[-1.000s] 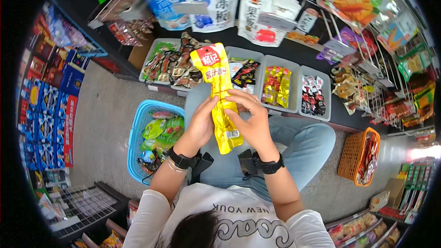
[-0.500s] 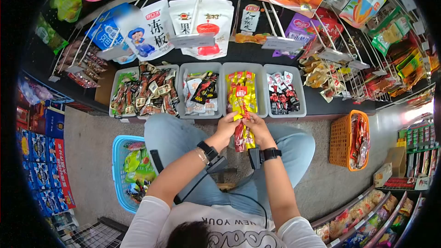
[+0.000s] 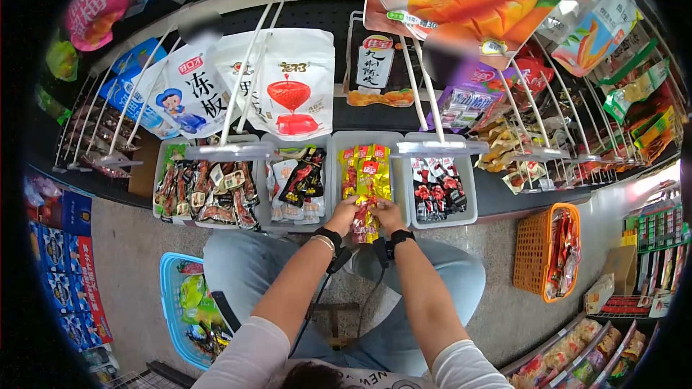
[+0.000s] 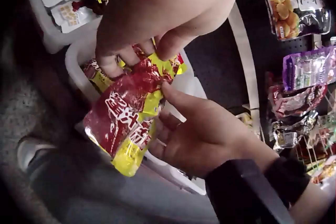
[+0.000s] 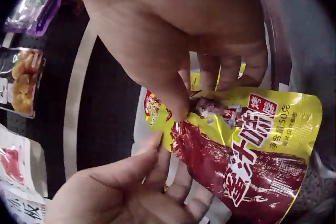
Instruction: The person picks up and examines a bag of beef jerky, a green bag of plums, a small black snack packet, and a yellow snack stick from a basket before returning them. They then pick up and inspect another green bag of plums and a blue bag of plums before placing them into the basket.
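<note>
Both hands hold one red and yellow foil packet (image 3: 365, 227) (image 4: 126, 113) (image 5: 252, 155) at the front edge of a grey bin (image 3: 398, 194) of similar packets. My left hand (image 3: 343, 217) (image 4: 163, 11) (image 5: 126, 190) pinches its upper end from the left, fingers curled. Opposite it, my right hand (image 3: 389, 217) (image 4: 205, 134) (image 5: 173, 29) pinches the same end with thumb and fingers. In both wrist views the thumbs lie close together on the crumpled end, and the printed lower part sticks out flat. Some fingertips are hidden behind the packet.
Bins of dark snack packets (image 3: 209, 191), black and white packets (image 3: 297, 184) and red and black packets (image 3: 437, 191) flank it. Pouches (image 3: 295, 86) hang above on metal hooks. A blue basket (image 3: 170, 302) stands left, an orange basket (image 3: 532, 256) right.
The packet has gone from raised above the lap, yellow side showing, to low at the bin's front, red showing. Both hands moved with it. The head view has shifted, so the bins appear lower.
</note>
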A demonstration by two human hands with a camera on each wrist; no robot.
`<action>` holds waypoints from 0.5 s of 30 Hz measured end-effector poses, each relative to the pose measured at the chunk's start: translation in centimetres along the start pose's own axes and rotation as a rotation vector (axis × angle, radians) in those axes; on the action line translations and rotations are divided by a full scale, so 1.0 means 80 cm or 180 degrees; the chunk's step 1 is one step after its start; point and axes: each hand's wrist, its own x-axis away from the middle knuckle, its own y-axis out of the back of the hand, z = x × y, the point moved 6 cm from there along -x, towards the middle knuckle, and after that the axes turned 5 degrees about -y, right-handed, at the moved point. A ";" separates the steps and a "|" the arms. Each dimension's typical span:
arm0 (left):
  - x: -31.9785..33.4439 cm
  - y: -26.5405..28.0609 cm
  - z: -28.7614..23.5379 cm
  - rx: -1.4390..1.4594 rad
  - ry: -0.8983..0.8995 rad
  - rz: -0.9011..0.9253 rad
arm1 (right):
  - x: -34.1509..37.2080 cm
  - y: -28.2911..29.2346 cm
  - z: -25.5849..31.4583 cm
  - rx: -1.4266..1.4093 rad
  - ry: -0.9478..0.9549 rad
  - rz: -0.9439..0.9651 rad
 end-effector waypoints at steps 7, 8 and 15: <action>-0.087 0.022 0.035 -0.0473 -0.0383 0.0372 | -0.074 0.004 -0.027 0.0651 0.0551 -0.0482; -0.095 0.026 0.037 -0.0717 -0.0450 0.0303 | -0.075 0.002 -0.024 0.0743 0.0601 -0.0427; -0.107 0.048 0.036 -0.1292 -0.1136 -0.0289 | -0.039 0.003 0.007 0.1217 0.0704 -0.0721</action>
